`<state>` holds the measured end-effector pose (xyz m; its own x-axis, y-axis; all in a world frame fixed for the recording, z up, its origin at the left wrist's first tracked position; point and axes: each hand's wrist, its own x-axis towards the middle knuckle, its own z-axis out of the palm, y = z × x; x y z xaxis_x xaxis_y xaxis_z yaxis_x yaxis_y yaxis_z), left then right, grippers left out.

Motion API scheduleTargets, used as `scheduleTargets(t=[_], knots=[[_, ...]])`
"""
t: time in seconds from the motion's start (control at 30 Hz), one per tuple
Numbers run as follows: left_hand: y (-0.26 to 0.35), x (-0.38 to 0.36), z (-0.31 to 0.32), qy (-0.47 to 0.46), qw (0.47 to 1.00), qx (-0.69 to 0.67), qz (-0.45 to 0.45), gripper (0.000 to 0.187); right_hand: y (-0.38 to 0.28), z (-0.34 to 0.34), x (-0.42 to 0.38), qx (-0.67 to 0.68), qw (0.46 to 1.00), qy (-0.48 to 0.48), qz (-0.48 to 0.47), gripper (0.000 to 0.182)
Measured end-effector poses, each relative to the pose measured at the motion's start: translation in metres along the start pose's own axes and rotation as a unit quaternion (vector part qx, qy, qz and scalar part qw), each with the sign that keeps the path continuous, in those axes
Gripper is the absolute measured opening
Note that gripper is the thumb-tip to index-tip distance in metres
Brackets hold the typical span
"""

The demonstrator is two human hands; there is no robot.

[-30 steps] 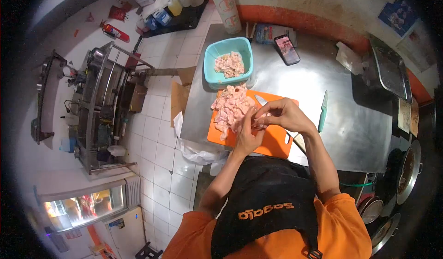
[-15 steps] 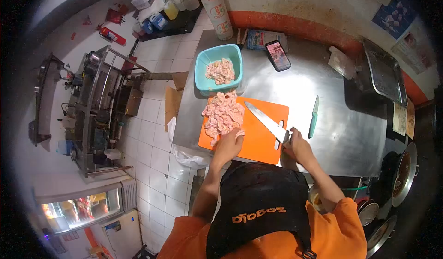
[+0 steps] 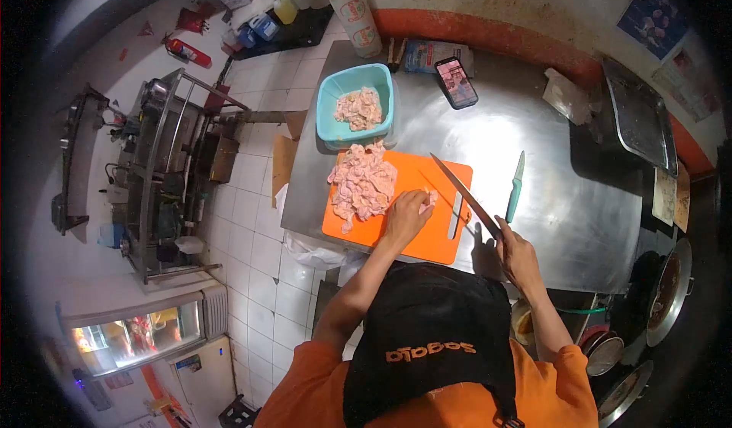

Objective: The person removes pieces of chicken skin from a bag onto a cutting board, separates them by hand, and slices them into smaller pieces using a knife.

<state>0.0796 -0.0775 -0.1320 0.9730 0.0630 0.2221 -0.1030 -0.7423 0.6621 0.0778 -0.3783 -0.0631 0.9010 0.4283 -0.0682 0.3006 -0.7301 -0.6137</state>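
My left hand (image 3: 408,216) is closed on a small piece of raw pink meat (image 3: 429,201), low over the orange cutting board (image 3: 438,234). In my right hand (image 3: 519,257) is the handle of a large kitchen knife (image 3: 467,193). Its blade is raised above the board's right side, tip pointing up and left, apart from the meat. A heap of raw pink meat pieces (image 3: 362,184) covers the board's left part. Beyond it, a turquoise tub (image 3: 326,108) holds more of the same meat.
A small green-handled knife (image 3: 515,192) lies on the steel table (image 3: 564,253), right of the board. Farther back are a phone (image 3: 456,83), a plastic bag (image 3: 566,99) and a metal tray (image 3: 639,115). A patterned roll (image 3: 351,12) stands behind the tub.
My left hand has moved right from the heap with a piece of meat. My right hand has lifted the large knife off the board and shifted slightly right.
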Motion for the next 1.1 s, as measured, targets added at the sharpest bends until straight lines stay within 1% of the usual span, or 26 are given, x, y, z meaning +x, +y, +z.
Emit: scheduleTargets(t=[0.07, 0.1, 0.17, 0.23, 0.3, 0.33, 0.37, 0.4, 0.43, 0.47, 0.5, 0.53, 0.57, 0.6, 0.67, 0.7, 0.77, 0.8, 0.83, 0.87, 0.9, 0.93, 1.03, 1.1], knots=[[0.001, 0.010, -0.001, -0.061, 0.997, 0.007, -0.053, 0.024, -0.004, -0.004, -0.001, 0.006, 1.000, -0.021, -0.006, 0.054], [0.000, 0.015, -0.001, -0.060, 0.996, 0.007, -0.058, 0.024, -0.007, -0.006, -0.001, 0.013, 0.999, -0.040, -0.014, 0.056], [-0.003, 0.020, 0.000, -0.057, 0.994, -0.041, -0.085, 0.021, -0.012, -0.004, -0.001, 0.025, 0.999, -0.047, -0.005, 0.057], [0.001, 0.024, -0.004, -0.064, 0.992, -0.066, -0.084, 0.022, -0.010, -0.003, 0.002, 0.033, 0.998, -0.049, 0.001, 0.058], [0.011, 0.027, -0.010, -0.072, 0.990, -0.092, -0.083, 0.023, -0.003, 0.002, 0.001, 0.037, 0.998, -0.029, -0.034, 0.059], [0.030, 0.032, -0.023, -0.113, 0.962, -0.154, -0.194, 0.024, -0.003, 0.002, 0.001, 0.037, 0.998, -0.028, -0.035, 0.059], [0.041, 0.035, -0.029, -0.153, 0.917, -0.213, -0.300, 0.026, -0.004, 0.002, 0.001, 0.040, 0.998, -0.016, -0.042, 0.061], [0.027, 0.035, -0.018, -0.154, 0.917, -0.214, -0.300, 0.026, -0.005, 0.002, 0.000, 0.042, 0.998, -0.005, -0.047, 0.063], [0.003, 0.033, 0.001, -0.092, 0.978, -0.141, -0.126, 0.024, -0.007, 0.001, -0.002, 0.042, 0.998, -0.006, -0.045, 0.063], [-0.002, 0.035, 0.006, -0.024, 0.996, -0.063, 0.055, 0.023, -0.009, -0.002, -0.002, 0.056, 0.998, -0.032, -0.019, 0.065], [-0.004, 0.032, 0.012, -0.022, 0.996, -0.065, 0.055, 0.023, -0.009, -0.005, -0.001, 0.070, 0.996, -0.056, 0.007, 0.068], [0.003, 0.030, 0.012, 0.029, 0.997, -0.051, 0.049, 0.021, -0.005, -0.003, -0.002, 0.068, 0.996, -0.055, 0.007, 0.068], [0.010, 0.026, 0.011, 0.079, 0.995, -0.037, 0.042, 0.019, 0.002, 0.002, -0.006, 0.018, 0.998, -0.064, 0.000, 0.070], [0.014, 0.020, 0.011, 0.079, 0.995, -0.038, 0.041, 0.019, 0.007, 0.006, -0.010, -0.031, 0.997, -0.073, -0.007, 0.073], [0.017, 0.010, 0.012, 0.070, 0.993, -0.088, -0.036, 0.021, 0.009, 0.007, -0.015, -0.051, 0.995, -0.088, -0.003, 0.074], [0.017, 0.008, 0.014, 0.069, 0.993, -0.089, -0.040, 0.021, 0.011, 0.008, -0.019, -0.068, 0.992, -0.105, 0.001, 0.075], [0.014, 0.008, 0.016, 0.058, 0.994, -0.064, 0.060, 0.022, 0.015, 0.012, -0.024, -0.079, 0.989, -0.128, -0.011, 0.077], [0.013, 0.010, 0.018, 0.058, 0.995, -0.063, 0.056, 0.022, 0.017, 0.014, -0.025, -0.090, 0.985, -0.148, -0.023, 0.078], [0.014, 0.014, 0.019, 0.038, 0.996, -0.050, 0.063, 0.021, 0.019, 0.018, -0.025, -0.089, 0.984, -0.152, -0.024, 0.078], [0.015, 0.018, 0.019, 0.017, 0.997, -0.038, 0.071, 0.021, 0.019, 0.024, -0.026, -0.078, 0.985, -0.151, -0.031, 0.082], [0.014, 0.021, 0.018, 0.014, 0.997, -0.038, 0.067, 0.021, 0.019, 0.030, -0.027, -0.067, 0.986, -0.150, -0.037, 0.086], [0.014, 0.023, 0.017, 0.001, 0.997, -0.041, 0.069, 0.020, 0.019, 0.037, -0.024, -0.067, 0.985, -0.154, -0.037, 0.086], [0.005, 0.021, 0.020, -0.017, 0.997, -0.033, 0.073, 0.019, 0.011, 0.063, 0.007, -0.073, 0.984, -0.156, -0.042, 0.087], [0.004, 0.022, 0.023, -0.026, 0.996, -0.024, 0.079, 0.019, 0.004, 0.077, 0.028, -0.075, 0.990, -0.095, -0.077, 0.088]])
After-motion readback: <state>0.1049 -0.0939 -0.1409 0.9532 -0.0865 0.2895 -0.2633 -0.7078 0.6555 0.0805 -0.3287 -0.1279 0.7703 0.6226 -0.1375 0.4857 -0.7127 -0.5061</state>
